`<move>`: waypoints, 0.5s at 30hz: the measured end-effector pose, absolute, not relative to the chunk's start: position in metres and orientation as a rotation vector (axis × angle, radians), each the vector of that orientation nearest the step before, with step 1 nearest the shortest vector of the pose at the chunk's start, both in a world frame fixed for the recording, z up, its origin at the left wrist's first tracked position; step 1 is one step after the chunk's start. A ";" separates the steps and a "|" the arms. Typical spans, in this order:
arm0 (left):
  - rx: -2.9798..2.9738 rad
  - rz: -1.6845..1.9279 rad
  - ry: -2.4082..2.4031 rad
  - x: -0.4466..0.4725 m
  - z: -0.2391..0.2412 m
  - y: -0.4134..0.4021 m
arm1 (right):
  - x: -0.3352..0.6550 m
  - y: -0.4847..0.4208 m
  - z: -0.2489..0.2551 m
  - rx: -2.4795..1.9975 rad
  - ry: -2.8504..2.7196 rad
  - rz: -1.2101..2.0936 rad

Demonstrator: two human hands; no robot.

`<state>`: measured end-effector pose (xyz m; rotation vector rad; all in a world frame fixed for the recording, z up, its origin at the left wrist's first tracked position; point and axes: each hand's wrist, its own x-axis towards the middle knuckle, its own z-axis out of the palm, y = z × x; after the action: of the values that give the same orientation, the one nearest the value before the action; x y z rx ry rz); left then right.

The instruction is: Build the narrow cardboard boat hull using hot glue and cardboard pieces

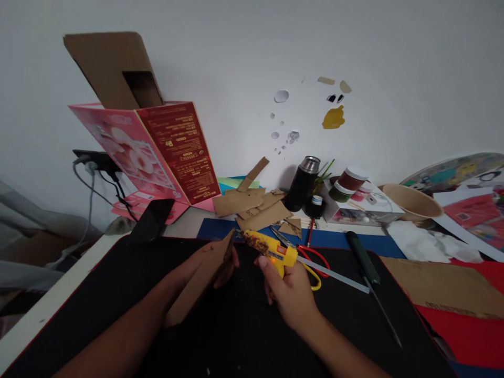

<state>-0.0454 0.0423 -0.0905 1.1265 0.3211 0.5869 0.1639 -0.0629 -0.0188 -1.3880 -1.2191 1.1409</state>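
– So, from the head camera, what are the hands on?

– The left hand point(205, 260) is closed round a cardboard piece point(195, 289), holding it on a slant above the black mat point(236, 336). Its fingers curl round the far side, so the card hides most of them. The right hand point(289, 294) is wrapped tight about the grip of a yellow glue gun point(271, 249), whose nozzle sits right at the upper edge of that card.

– Anything crowding them?

– Just behind the gun lie scissors point(315, 257) with red and yellow loops, partly covered by the gun's body and by the glue stick point(334, 275) jutting from its rear. A dark-handled screwdriver point(364, 262) lies to the right, near the stick's end.

– And further back on the tabletop?

– Cardboard scraps point(255, 207) are heaped beyond the mat, with a black flask point(301, 184) beside them and lidded jars point(352, 178) further right. A paper bowl point(411, 202) stands past those. To the left a pink box point(177, 152) leans against the wall, well apart from both hands.
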 end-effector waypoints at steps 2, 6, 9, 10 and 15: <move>1.127 0.579 0.329 -0.046 -0.092 0.043 | 0.164 -0.063 -0.018 -1.382 -1.202 1.158; 1.129 0.575 0.341 -0.046 -0.095 0.044 | 0.163 -0.062 -0.019 -1.381 -1.187 1.174; 1.129 0.581 0.318 -0.046 -0.097 0.045 | 0.164 -0.062 -0.023 -1.372 -1.204 1.176; 1.130 0.583 0.305 -0.045 -0.098 0.046 | 0.164 -0.062 -0.024 -1.366 -1.213 1.174; 1.138 0.599 0.287 -0.046 -0.099 0.047 | 0.164 -0.064 -0.027 -1.330 -1.239 1.157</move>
<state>-0.0459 0.0474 -0.0989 1.1384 0.2866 0.5993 0.1637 -0.0642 -0.0268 -1.3301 -1.2390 1.1567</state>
